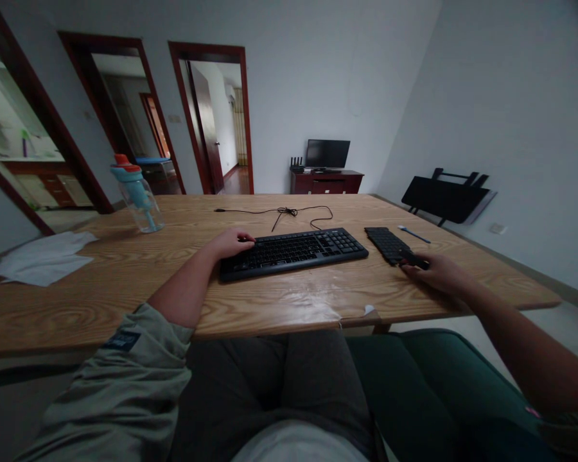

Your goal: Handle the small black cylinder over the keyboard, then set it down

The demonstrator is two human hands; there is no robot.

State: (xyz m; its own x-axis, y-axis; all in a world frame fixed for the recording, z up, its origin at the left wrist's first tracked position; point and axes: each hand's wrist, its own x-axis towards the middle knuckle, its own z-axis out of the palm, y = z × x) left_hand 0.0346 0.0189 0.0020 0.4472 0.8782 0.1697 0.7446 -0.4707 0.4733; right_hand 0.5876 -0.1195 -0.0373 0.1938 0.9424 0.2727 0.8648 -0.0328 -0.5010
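A black full-size keyboard lies slightly slanted on the wooden table. My left hand grips its upper left corner, fingers curled at the edge. To the right of the keyboard lies a smaller black panel with rows of key-like squares. At its near end, my right hand is closed on a small dark object whose kind I cannot make out. Beyond the panel rests a slim blue brush with a whitish head. A thin black cable, bundled in the middle, runs behind the keyboard.
A clear bottle with a red and blue lid stands at the far left of the table, near white paper sheets. A whitish scrap sits at the front edge. Beyond are a monitor on a cabinet and a folded black table.
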